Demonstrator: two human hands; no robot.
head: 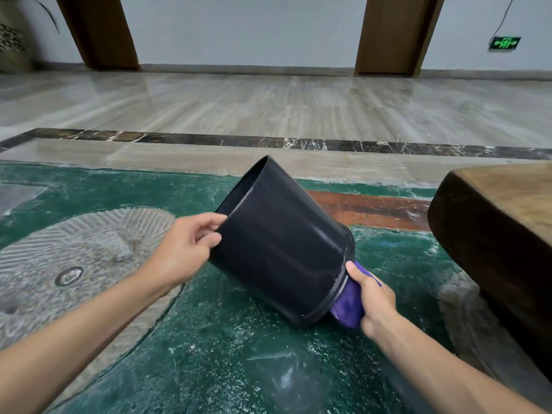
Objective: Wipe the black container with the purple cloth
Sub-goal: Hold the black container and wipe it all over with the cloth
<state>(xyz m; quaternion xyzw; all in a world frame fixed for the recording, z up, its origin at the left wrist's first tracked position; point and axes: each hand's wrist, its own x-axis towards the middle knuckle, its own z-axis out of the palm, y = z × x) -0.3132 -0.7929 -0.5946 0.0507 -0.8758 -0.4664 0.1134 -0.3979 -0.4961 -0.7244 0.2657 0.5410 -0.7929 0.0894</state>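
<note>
A black container (280, 237), shaped like a tapered bucket, is tilted in the air with its open mouth pointing up and to the left and its base toward the lower right. My left hand (188, 243) grips the rim at the container's left side, thumb on the outside. My right hand (373, 297) holds a folded purple cloth (348, 306) pressed against the container's base. Much of the cloth is hidden behind the base and my fingers.
Below lies a green stone floor (209, 339) with white speckles and a grey inlaid circle (89, 243) holding a small metal disc (68, 275). A dark wooden bench or table edge (495, 222) juts in at the right. Polished tiles and a wall lie beyond.
</note>
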